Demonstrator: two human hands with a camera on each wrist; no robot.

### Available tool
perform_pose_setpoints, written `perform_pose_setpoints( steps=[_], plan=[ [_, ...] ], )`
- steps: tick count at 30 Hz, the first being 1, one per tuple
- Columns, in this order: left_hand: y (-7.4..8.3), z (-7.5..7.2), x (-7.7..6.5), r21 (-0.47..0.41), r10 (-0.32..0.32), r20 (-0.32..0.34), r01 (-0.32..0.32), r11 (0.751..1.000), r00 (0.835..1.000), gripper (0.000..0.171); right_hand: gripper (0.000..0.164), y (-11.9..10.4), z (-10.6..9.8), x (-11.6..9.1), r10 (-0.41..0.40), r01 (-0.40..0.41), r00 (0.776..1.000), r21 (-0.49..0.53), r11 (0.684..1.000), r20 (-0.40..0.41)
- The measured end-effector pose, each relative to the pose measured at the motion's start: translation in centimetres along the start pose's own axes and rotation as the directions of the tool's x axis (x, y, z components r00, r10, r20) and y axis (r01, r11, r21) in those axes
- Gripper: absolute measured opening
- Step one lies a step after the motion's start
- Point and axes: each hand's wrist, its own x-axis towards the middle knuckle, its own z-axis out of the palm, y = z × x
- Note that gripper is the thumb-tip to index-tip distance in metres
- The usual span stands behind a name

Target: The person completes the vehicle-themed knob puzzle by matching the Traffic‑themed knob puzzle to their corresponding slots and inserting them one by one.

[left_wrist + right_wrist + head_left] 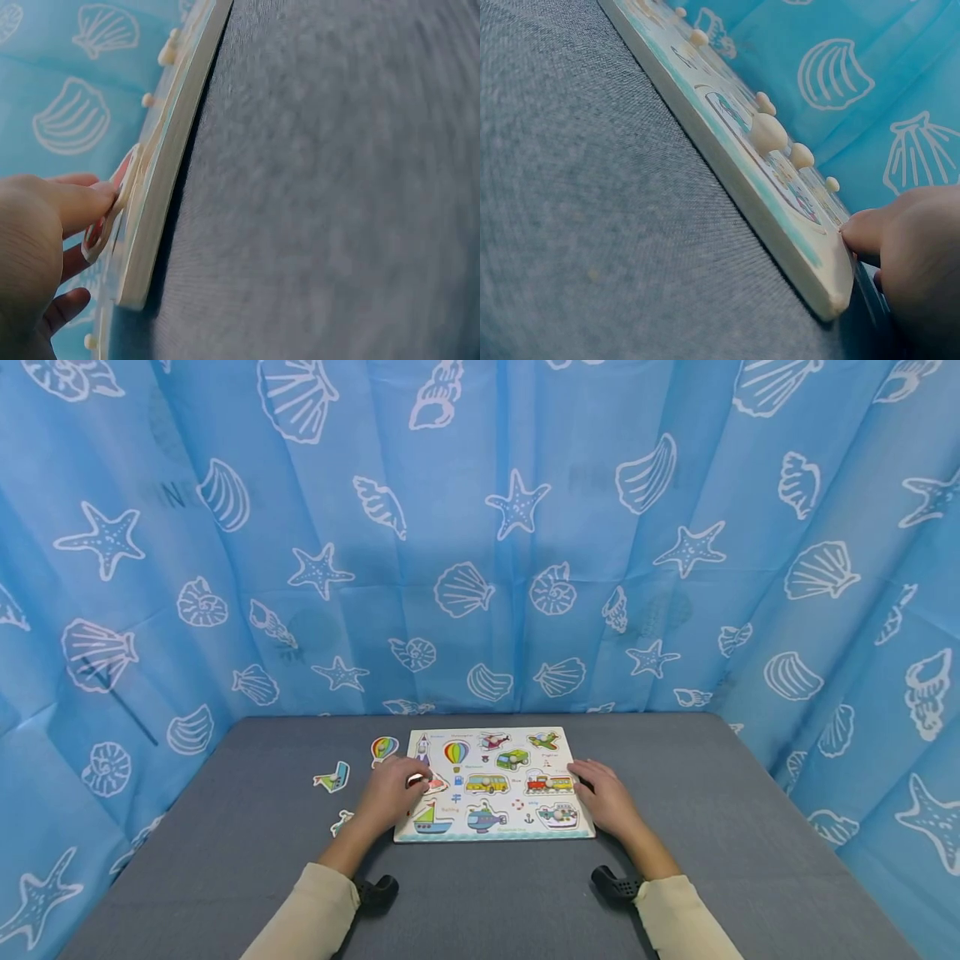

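Left hand (390, 793): thumb and fingers pinch a red-faced puzzle piece (129, 180), held tilted at the left part of the knobbed board (517, 777), which lies near the middle of the table's far edge. Right hand (606, 797): fingers relaxed, resting on the board's right side. Piece judged light, stiff, fairly smooth, not fragile; best taken by its rim, flat faces kept free. Loose balloon piece (384, 747) lies toward the table's left edge.
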Motion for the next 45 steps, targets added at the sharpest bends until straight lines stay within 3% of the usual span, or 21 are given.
perform_pose_setpoints(
  steps=[9,18,27,45],
  plan=[
    [0.1,0.4,0.4,0.006,0.034,-0.023,-0.034,0.999,0.999,0.008,0.038,-0.3,0.0,0.0,0.008,-0.008,1.0,0.002,1.0,-0.004],
    [0.1,0.9,0.7,0.011,-0.009,0.003,0.009,1.0,1.0,0.01,0.037,-0.2,-0.1,-0.1,-0.007,0.007,1.0,-0.003,1.0,0.005],
    [0.6,0.9,0.6,0.001,-0.026,0.003,0.026,1.0,1.0,0.01,0.036,-0.2,0.2,-0.2,-0.049,0.05,0.997,0.009,0.999,-0.06],
    [1.4,0.9,0.7,0.067,-0.111,0.036,0.108,0.992,0.993,0.011,0.039,0.2,0.1,0.1,0.024,-0.024,1.0,0.0,1.0,0.01]
  ],
)
